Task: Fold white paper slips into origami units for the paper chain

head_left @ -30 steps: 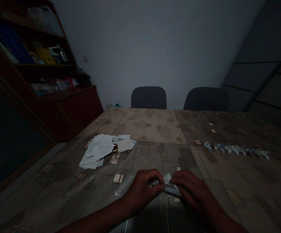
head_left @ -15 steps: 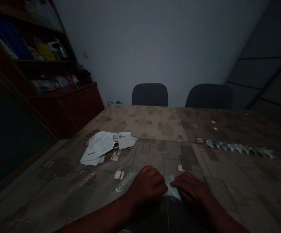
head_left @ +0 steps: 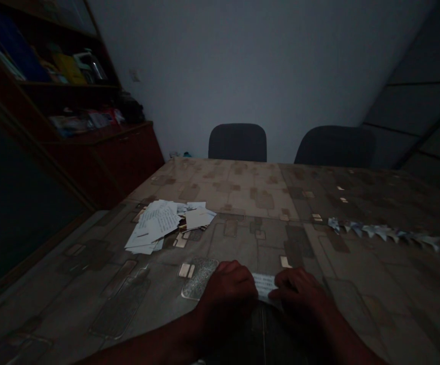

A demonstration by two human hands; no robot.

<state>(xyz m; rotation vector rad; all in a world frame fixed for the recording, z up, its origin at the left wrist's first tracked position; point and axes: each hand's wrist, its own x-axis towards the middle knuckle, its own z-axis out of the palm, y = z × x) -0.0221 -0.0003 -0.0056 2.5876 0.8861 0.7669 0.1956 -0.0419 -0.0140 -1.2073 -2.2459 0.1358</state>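
A small piece of printed paper (head_left: 264,286) lies between my two hands near the table's front edge. My left hand (head_left: 232,289) has its fingers curled over the paper's left end. At the right end, my right hand (head_left: 298,291) pinches the paper with bent fingers. Part of the paper is hidden beneath the fingers. To the left on the patterned tablecloth (head_left: 239,253) rests a loose pile of printed paper pieces (head_left: 161,223). A row of folded, pointed paper pieces (head_left: 381,232) stretches across the right side of the table.
Two dark chairs (head_left: 237,142) stand behind the far table edge, against a pale wall. On the left is a dark red cabinet (head_left: 129,159) with shelves holding a blue folder, a yellow item and a kettle-like object.
The paper between my hands now shows a flatter, printed strip where a slanted fold was seen. My right hand's fingers have shifted slightly, and the view has tilted a little.
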